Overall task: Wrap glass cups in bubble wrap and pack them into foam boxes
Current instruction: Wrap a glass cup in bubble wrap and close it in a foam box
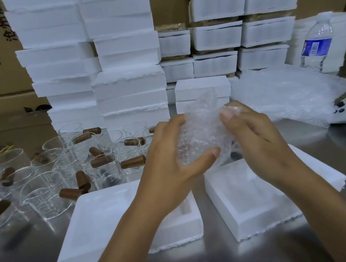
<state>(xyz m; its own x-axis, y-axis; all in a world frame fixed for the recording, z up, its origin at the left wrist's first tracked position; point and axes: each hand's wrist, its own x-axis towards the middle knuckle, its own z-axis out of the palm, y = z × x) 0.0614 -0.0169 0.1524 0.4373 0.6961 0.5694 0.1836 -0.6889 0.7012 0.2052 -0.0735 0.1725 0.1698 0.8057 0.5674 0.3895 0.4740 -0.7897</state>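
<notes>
The left forearm point(124, 237) and the right forearm point(324, 205) are seen bare along all their visible length, from the lower edge of the view up to the wrists, and are drawn broad and long near that edge by the wide-angle lens. The left hand point(170, 153) and the right hand point(257, 139) are likewise left uncovered, with slender fingers and faint knuckle creases shown on their backs. Short, trimmed nails are seen, a pale one on the left thumb point(216, 152) and another on a right fingertip point(226, 115).
</notes>
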